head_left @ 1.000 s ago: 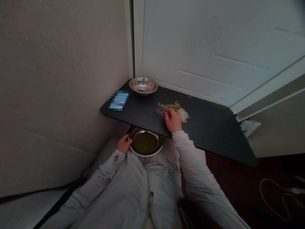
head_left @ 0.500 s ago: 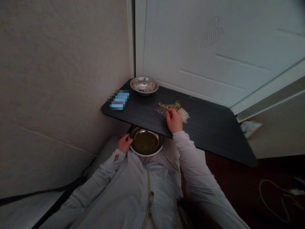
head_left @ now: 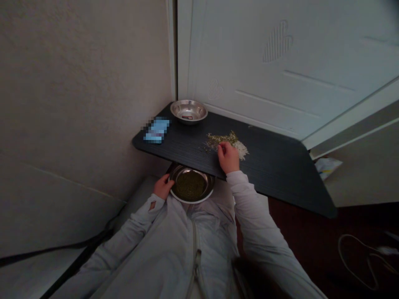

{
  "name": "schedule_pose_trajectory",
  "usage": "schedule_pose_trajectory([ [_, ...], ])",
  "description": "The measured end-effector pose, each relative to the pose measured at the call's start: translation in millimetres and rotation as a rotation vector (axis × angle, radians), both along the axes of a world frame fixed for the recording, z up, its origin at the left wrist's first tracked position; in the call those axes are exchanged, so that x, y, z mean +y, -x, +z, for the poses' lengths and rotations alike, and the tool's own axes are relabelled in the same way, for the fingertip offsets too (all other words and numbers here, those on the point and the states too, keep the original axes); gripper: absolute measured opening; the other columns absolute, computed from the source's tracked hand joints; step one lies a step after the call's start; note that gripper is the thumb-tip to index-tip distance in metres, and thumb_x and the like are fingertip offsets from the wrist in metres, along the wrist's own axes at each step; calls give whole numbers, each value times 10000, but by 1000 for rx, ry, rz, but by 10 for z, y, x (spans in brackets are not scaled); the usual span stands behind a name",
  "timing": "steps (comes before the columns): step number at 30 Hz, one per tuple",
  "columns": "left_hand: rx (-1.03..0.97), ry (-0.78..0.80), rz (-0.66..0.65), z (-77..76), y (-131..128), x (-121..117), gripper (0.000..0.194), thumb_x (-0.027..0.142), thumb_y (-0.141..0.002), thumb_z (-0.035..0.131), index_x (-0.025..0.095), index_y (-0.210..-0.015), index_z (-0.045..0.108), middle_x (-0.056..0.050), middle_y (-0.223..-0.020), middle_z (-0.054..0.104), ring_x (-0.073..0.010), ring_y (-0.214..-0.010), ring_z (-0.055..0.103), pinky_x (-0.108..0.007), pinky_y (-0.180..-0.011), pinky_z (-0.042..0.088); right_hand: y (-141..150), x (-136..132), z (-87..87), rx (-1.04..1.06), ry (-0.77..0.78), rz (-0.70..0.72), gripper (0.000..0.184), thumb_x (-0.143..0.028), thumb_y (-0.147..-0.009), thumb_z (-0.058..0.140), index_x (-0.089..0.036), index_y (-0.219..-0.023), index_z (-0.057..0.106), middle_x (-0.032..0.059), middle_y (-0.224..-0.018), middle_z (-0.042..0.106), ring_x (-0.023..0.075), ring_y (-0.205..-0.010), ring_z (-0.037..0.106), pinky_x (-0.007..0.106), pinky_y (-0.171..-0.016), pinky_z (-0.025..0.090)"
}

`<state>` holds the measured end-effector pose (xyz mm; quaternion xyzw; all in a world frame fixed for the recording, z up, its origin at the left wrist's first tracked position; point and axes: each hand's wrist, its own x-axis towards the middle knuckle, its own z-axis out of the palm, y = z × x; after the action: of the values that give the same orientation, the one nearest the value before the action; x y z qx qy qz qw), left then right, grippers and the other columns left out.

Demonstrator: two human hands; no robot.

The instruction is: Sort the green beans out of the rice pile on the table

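My left hand [head_left: 162, 187] grips the left rim of a metal bowl [head_left: 204, 195] in my lap, partly under the table's near edge. Small green grains, perhaps mung beans, [head_left: 190, 186] cover the bottom of that bowl. On the dark table [head_left: 274, 166], my right hand [head_left: 228, 158] rests with curled fingers at a mixed pile. White rice-like grains [head_left: 241, 149] lie to the right of the fingers, and green grains [head_left: 222, 138] lie behind them. The fingertips are pressed together, and whatever is between them is too small to make out.
A second metal bowl [head_left: 188, 112] stands at the back left of the table, with a small dark label inside. Left of it lies a blurred blue object [head_left: 157, 130]. A white door [head_left: 243, 62] and a wall [head_left: 87, 95] border the table. A cable [head_left: 355, 257] lies at right.
Some dark grains on the table just left of my right hand are spread slightly differently. Both hands have stayed almost in place.
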<state>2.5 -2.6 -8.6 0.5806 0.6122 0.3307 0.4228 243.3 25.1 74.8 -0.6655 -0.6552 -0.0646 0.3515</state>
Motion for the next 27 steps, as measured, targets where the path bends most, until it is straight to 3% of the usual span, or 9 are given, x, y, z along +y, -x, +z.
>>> schedule_pose_trajectory([
  [17, 11, -4, 17, -61, 20, 16, 372, 319, -573, 429, 120, -857, 563, -15, -730, 593, -156, -703, 520, -249, -654, 399, -38, 0, -45, 118, -25, 34, 175, -294, -739, 354, -176, -790, 472, 41, -705, 566, 158, -629, 502, 296, -628, 367],
  [27, 23, 12, -1, 2, 7, 3, 361, 305, -575, 418, 133, -857, 563, -9, -745, 598, -155, -712, 524, -243, -658, 402, -26, -20, -24, 119, 10, 90, 141, -282, -724, 373, -185, -751, 473, 18, -647, 547, 137, -584, 494, 262, -595, 379],
])
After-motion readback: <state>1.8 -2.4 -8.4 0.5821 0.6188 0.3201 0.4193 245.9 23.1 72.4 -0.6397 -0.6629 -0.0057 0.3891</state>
